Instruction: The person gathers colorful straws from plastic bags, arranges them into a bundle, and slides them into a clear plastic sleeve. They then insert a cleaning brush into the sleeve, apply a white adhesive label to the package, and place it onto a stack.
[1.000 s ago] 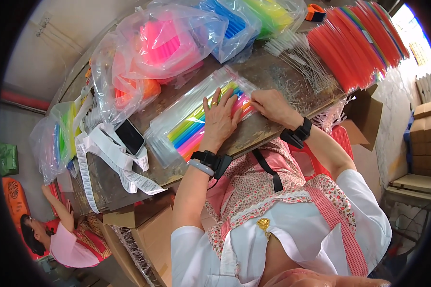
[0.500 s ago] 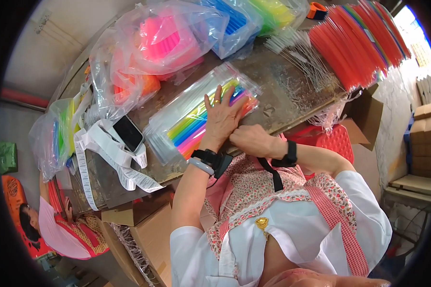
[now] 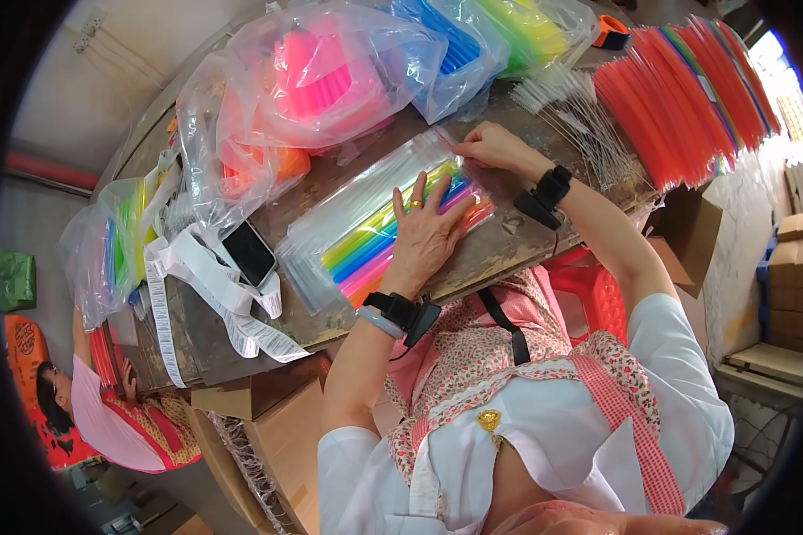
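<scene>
Two hands (image 3: 424,236) (image 3: 501,147) at one clear-bag stack (image 3: 352,214), one phone (image 3: 248,253); one table (image 3: 486,257)

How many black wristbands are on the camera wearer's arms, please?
2: one black wristband on the left wrist and another black wristband on the right wrist.

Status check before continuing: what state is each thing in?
Filled bag, flat, coloured tubes inside, seal unclear.
Left grip, open, spread over the filled bag.
Right grip, fingertips bunched at the bag's far corner, pinch unclear.
Phone, lying flat, screen dark.
Label strip, unrolled, loosely folded.
Carton, flaps open.
Red tubes, piled.
Clear bag of pink tubes, bulging.
</scene>
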Demonstrator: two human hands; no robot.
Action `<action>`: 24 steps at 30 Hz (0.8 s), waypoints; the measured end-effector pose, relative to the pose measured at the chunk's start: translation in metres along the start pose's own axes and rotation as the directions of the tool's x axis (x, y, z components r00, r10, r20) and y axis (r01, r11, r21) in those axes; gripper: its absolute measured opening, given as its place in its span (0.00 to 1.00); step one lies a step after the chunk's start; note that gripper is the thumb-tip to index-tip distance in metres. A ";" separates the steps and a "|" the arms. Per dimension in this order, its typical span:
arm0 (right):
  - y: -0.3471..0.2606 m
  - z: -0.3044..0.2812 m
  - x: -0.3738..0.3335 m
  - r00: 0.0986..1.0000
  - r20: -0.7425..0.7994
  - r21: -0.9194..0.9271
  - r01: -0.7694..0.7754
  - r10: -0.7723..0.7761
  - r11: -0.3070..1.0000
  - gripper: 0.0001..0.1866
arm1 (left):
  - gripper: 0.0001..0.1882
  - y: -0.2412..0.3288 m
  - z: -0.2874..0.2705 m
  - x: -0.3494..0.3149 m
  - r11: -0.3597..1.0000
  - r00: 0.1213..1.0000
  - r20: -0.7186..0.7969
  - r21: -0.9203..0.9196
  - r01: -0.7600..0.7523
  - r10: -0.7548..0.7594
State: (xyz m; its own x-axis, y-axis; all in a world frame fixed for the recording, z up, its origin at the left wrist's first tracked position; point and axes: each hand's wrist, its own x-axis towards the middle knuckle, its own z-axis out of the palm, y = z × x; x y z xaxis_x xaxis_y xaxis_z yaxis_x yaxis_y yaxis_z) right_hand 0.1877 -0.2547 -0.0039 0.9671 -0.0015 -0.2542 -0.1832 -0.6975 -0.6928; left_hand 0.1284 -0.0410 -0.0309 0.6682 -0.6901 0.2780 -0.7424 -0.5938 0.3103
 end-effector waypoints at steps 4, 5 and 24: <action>0.001 0.003 0.011 0.994 0.042 0.009 0.105 -0.105 0.994 0.21 | 0.19 -0.001 0.001 -0.001 1.000 1.000 -0.012 -0.019 0.003 -0.003; -0.005 0.002 0.013 0.991 0.062 -0.005 0.116 -0.115 0.993 0.20 | 0.19 -0.001 0.000 0.000 1.000 1.000 -0.009 -0.018 -0.001 0.001; -0.044 0.025 0.038 0.947 0.319 -0.441 0.129 0.021 0.888 0.19 | 0.17 -0.002 -0.001 0.003 0.999 1.000 -0.010 -0.038 -0.017 0.017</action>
State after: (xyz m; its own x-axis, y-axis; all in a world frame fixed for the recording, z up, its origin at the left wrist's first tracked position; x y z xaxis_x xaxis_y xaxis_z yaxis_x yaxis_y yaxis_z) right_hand 0.2279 -0.2062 -0.0001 0.8562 0.2127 -0.4707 0.0395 -0.9356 -0.3508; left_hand 0.1319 -0.0419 -0.0291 0.6562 -0.6956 0.2925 -0.7512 -0.5658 0.3399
